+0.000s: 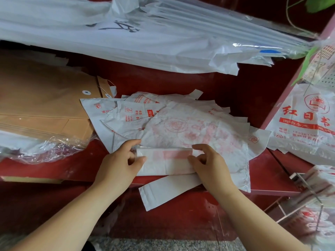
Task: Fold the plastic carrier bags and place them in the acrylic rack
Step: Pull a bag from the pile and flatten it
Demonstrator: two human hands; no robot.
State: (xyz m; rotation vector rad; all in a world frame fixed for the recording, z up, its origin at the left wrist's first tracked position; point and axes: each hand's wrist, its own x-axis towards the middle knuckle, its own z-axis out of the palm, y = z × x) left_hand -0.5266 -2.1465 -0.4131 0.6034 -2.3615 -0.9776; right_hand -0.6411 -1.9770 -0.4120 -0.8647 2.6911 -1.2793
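Left hand: I see the left hand [125, 160] gripping the left end of the folded bag, thumb on the near face and fingers curled over the far edge.
Right hand: the right hand [210, 163] pinches the right end of the same bag, thumb and bent fingers closed on the plastic.
Folded bag: a white plastic carrier bag with faded red print, folded into a flat band [165, 161], spans the gap between the two hands and lies on the pile.
Handle strip: a plain white plastic strip [168, 192] lies tilted just nearer than the hands, hanging past the table's near edge. I cannot tell where its right end goes under the right hand.
Pile: a loose pile of flat white carrier bags with red lettering [181, 122] sits just beyond both hands and reaches out past the right hand.
Table: the dark red table [54, 169] carries the pile and shows bare to the left of the left hand.
Rack: a clear acrylic rack [299, 180] stands well apart to the right of the right hand, somewhat nearer, with folded white-and-red bags in it.
Hanging bags: white bags with large red characters [304, 120] hang right of the right hand, above the rack.
Envelopes: a stack of brown paper envelopes with string-tie buttons [45, 105] lies beyond and left of the left hand.
Film: crumpled clear plastic film [45, 147] covers the stack's near edge, left of the left hand.
Sheets: big white plastic sheets [126, 33] stretch across far beyond both hands.
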